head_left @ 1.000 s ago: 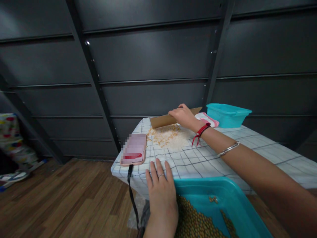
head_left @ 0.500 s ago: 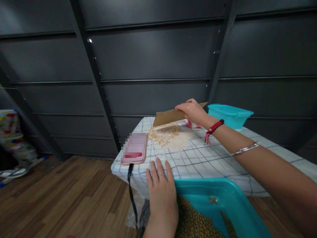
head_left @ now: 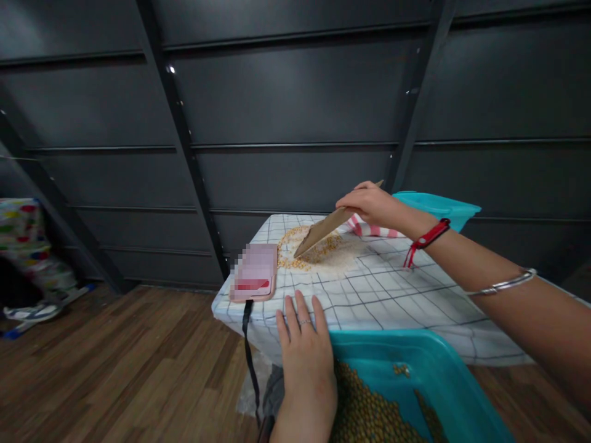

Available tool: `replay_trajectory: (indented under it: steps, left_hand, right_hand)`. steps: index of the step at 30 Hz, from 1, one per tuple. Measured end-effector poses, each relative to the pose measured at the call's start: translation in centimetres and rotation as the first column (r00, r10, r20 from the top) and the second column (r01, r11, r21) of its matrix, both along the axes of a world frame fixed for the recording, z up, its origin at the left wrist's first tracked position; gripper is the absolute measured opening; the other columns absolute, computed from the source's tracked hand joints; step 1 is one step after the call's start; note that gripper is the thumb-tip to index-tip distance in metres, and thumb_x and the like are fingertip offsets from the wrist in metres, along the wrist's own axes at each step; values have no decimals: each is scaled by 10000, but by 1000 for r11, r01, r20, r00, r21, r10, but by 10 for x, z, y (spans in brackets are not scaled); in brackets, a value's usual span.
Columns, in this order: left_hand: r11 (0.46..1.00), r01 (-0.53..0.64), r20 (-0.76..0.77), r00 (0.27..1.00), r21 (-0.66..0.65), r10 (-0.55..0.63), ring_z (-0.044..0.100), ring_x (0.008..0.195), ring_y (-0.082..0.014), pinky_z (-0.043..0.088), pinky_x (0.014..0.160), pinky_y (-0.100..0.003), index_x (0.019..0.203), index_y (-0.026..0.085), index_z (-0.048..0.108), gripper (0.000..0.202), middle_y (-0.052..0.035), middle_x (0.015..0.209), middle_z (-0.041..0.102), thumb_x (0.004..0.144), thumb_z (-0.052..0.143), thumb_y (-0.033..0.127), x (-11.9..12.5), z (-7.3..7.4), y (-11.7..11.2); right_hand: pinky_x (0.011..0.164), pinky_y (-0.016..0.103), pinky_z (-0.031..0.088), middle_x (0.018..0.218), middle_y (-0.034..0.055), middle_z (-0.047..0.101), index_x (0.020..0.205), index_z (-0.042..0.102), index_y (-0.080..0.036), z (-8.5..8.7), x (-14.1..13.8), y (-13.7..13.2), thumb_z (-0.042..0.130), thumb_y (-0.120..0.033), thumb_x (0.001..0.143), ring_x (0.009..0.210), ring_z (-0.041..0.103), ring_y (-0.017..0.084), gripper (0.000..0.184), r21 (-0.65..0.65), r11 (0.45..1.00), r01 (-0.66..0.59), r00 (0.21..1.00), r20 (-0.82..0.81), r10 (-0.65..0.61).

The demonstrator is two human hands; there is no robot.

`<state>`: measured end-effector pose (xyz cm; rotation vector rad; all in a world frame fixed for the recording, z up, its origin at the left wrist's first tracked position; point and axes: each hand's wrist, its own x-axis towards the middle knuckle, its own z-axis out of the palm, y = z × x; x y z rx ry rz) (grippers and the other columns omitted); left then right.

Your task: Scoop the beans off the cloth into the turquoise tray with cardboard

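Note:
My right hand [head_left: 372, 206] grips a piece of brown cardboard [head_left: 323, 229] by its upper right part. The cardboard leans, its lower left corner down among yellow corn kernels [head_left: 295, 264]. Around and beneath them spreads a pale, fine-grained pile [head_left: 344, 261], perhaps rice, on the checked tablecloth [head_left: 388, 289]. My left hand [head_left: 307, 357] lies with fingers stretched out at the table's near edge, beside the rim of a teal tub [head_left: 392, 337]. Inside the tub are many small brownish-green round grains [head_left: 369, 412]. The left hand holds nothing.
A pink-cased phone [head_left: 256, 274] lies on the table's left, its black strap [head_left: 249, 351] hanging over the edge. A light-blue basket [head_left: 438, 206] stands at the back right, near a red-and-white striped cloth [head_left: 373, 229]. Behind the table rises a dark panelled wall [head_left: 295, 92].
My right hand has turned the cardboard more steeply and lowered its left end into the kernels, drawing it toward me. My left hand stays at the table edge.

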<state>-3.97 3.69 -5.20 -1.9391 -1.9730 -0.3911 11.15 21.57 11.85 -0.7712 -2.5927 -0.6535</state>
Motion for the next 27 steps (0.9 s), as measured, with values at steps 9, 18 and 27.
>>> replay_trajectory:
  steps: [9,18,27]
  left_hand:
    - [1000,-11,-29,1000,10,12,351,1242,-347,309,993,-551,1258,152,452,558,-199,1357,397,710,442,47,-2,2,-1]
    - [1000,-12,18,1000,-6,12,334,1253,-346,287,997,-567,1271,172,436,566,-189,1363,395,722,417,37,-1,-2,0]
    - [1000,-17,-21,1000,14,17,355,1241,-337,302,991,-550,1269,169,438,568,-181,1358,402,717,415,37,0,-2,1]
  right_hand:
    - [809,301,303,915,4,671,935,602,-227,-13,-25,-2,393,-157,811,863,578,123,253,-44,996,-71,997,-10,71]
    - [805,328,327,913,6,669,896,616,-254,8,14,-8,409,-195,805,899,576,152,234,-36,997,-69,996,-52,67]
    - [877,331,299,889,7,669,886,613,-232,-13,-5,-12,408,-153,789,894,576,136,239,-44,992,-120,990,-82,116]
